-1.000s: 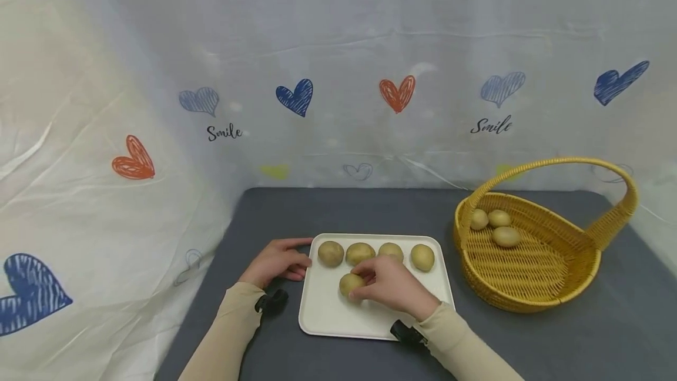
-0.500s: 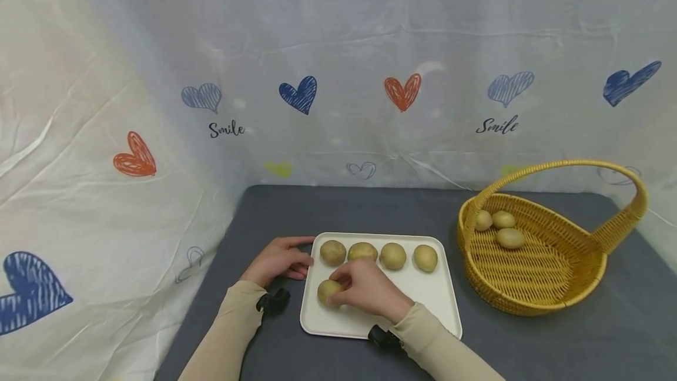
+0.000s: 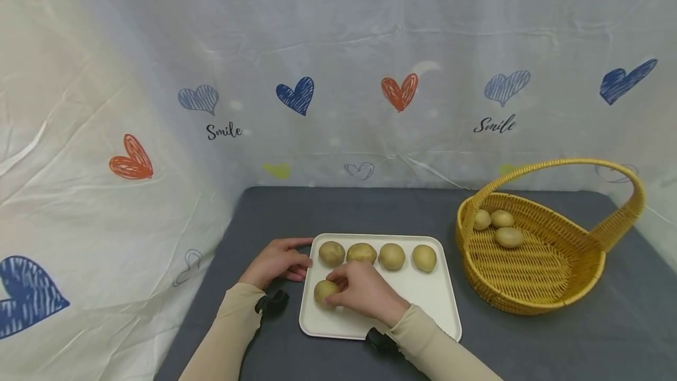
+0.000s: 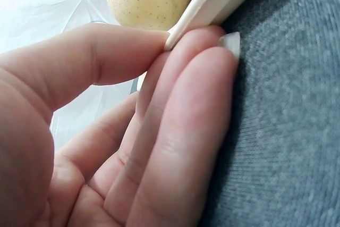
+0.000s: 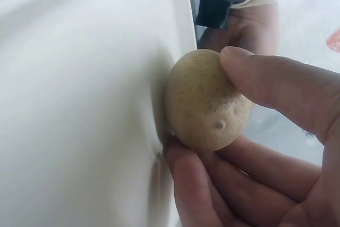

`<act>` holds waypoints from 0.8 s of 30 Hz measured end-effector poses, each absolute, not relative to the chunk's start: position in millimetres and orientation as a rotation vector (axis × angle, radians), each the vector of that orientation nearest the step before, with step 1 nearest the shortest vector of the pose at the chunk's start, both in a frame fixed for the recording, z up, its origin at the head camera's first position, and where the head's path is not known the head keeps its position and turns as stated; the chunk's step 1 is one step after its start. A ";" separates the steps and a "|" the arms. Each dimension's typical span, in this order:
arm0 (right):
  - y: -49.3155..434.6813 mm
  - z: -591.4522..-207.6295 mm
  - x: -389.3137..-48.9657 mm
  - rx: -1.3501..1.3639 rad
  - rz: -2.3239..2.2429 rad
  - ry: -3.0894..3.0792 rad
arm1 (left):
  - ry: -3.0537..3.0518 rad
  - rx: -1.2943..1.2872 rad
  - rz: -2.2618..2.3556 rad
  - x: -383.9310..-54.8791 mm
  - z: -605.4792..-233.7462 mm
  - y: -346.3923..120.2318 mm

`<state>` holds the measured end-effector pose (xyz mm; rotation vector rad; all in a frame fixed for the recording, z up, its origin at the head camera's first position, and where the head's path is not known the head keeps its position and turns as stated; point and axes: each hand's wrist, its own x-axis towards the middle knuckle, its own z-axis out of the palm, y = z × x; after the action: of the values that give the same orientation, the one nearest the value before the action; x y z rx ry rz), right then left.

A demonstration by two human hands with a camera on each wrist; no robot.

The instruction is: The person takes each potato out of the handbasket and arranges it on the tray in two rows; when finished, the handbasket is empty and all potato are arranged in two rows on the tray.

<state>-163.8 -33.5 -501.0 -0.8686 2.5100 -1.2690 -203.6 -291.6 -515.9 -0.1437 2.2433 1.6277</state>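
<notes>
In the head view, a white rectangular tray (image 3: 418,298) lies on the dark table with several potatoes (image 3: 392,257) in a row along its far side. My right hand (image 3: 366,290) grips one more potato (image 3: 323,293) between thumb and fingers, low over the tray's left part, in front of the leftmost potato of that row. The right wrist view has this potato close against the tray surface. At the tray's left edge, my left hand (image 3: 277,262) pinches the rim (image 4: 183,27), with the thumb over it and fingers beneath.
To the right of the tray stands a yellow wicker basket (image 3: 529,296) with a tall arched handle and three potatoes (image 3: 509,237) inside. A white curtain (image 3: 338,151) printed with hearts hangs behind and left of the grey table (image 3: 296,210).
My right hand has moved left across the tray with the potato, then stayed nearly still over the last half second. The left hand keeps its place at the rim.
</notes>
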 end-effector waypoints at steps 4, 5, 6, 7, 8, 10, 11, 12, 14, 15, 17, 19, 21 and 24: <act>-32.5 -499.6 -163.8 -0.864 -1.257 2.510 | 2.240 -0.152 1.628 -204.4 -516.1 -290.9; -32.3 -499.2 -163.9 -0.864 -1.253 2.511 | 2.240 -0.156 1.628 -204.6 -516.0 -290.7; -32.0 -498.8 -164.0 -0.863 -1.251 2.512 | 2.241 -0.158 1.628 -205.0 -515.9 -290.4; -31.9 -498.5 -164.1 -0.863 -1.248 2.512 | 2.242 -0.161 1.629 -205.3 -515.8 -290.1; -31.7 -498.2 -164.3 -0.862 -1.248 2.511 | 2.243 -0.164 1.630 -205.6 -515.7 -290.0; -31.4 -497.7 -164.5 -0.861 -1.245 2.507 | 2.245 -0.167 1.630 -205.8 -515.3 -289.8; -31.2 -497.4 -164.5 -0.861 -1.245 2.504 | 2.245 -0.167 1.630 -205.8 -515.2 -289.8; -31.1 -497.3 -164.6 -0.858 -1.244 2.501 | 2.244 -0.167 1.630 -205.8 -515.1 -289.9; -30.9 -497.1 -164.9 -0.852 -1.243 2.494 | 2.241 -0.166 1.630 -205.5 -515.0 -290.2; -30.8 -497.0 -165.1 -0.849 -1.242 2.490 | 2.242 -0.164 1.630 -205.5 -515.2 -290.4; -30.3 -497.2 -165.6 -0.844 -1.244 2.485 | 2.243 -0.159 1.626 -205.7 -515.1 -290.2; -30.0 -497.6 -166.3 -0.843 -1.246 2.481 | 2.243 -0.158 1.623 -205.8 -515.1 -289.9; -29.7 -498.0 -166.7 -0.844 -1.248 2.475 | 2.248 -0.160 1.618 -205.8 -515.1 -289.7; -28.9 -497.7 -167.0 -0.839 -1.247 2.473 | 2.256 -0.169 1.611 -205.9 -514.9 -288.8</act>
<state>-167.0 -28.9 -497.7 -0.8390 2.4729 -1.2473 -205.9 -288.8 -514.9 -0.1686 2.2556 1.6109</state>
